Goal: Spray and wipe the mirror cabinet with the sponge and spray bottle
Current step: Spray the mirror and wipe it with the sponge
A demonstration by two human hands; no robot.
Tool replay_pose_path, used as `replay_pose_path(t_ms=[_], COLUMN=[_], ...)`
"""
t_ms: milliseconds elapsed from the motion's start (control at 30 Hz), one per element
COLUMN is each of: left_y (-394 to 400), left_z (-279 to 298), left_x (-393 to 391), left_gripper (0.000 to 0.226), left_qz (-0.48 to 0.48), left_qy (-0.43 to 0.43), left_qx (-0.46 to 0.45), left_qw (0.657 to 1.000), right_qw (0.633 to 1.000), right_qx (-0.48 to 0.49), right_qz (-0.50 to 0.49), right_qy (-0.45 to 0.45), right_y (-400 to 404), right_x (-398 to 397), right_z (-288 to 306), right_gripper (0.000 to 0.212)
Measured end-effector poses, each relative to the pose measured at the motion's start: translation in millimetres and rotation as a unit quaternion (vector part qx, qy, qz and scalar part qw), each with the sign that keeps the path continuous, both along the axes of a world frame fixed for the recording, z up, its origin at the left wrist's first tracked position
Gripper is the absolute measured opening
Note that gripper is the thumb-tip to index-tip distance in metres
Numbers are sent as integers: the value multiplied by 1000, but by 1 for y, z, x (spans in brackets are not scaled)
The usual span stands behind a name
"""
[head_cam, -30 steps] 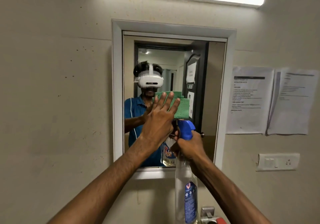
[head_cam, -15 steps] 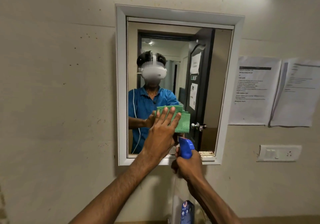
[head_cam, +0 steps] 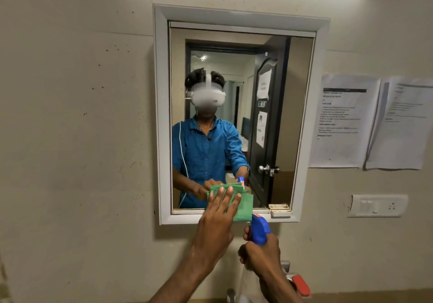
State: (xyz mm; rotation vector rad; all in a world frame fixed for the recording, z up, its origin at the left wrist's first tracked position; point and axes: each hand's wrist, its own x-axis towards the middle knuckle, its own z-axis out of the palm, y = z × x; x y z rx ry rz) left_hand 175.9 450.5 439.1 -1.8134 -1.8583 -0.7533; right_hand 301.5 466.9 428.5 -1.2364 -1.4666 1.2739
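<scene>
The left hand presses a flat green sponge with straight, spread fingers on the glossy mirror, at its lower edge by the white frame. The right hand is curled around the neck of the bottle (blue plastic trigger head), just below the frame. Two paper sheets hang on the rough wall at the right.
</scene>
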Motion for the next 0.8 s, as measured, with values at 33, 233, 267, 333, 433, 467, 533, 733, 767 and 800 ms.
replay_pose_path(t_ms=[33,233,267,333,433,467,533,733,767,800], left_y=[-1,-2,-2,-6,-17,-22,-30,-60,-62,-66], left_z=[-5,-24,-25,-25,-16,-17,-28,27,47,71], left_x=[0,2,4,6,13,13,16,3,-4,-9], left_gripper=[89,93,93,91,96,90,62,36,36,35], left_qz=[-1,-3,0,7,8,7,7,143,154,142], left_qy=[-6,-23,-27,-33,-36,-33,-44,-407,-429,-436], left_qx=[-1,-21,-21,-17,-50,-41,-7,156,196,250], left_qw=[1000,1000,999,999,998,999,999,889,868,853], right_qw=[1000,1000,1000,1000,1000,1000,999,993,991,989], right_qx=[0,-5,-9,-18,-23,-14,21,59,64,73], right_qz=[-3,4,4,5,16,23,34,89,99,114], right_qy=[-5,-25,-25,-13,-3,-1,0,57,58,61], right_y=[0,3,3,1,-2,-3,-5,-6,-6,-8], right_x=[2,4,4,6,7,5,3,-1,-2,-4], right_z=[0,2,3,5,9,12,20,82,97,111], right_gripper=[27,25,26,27,29,30,36,24,25,27])
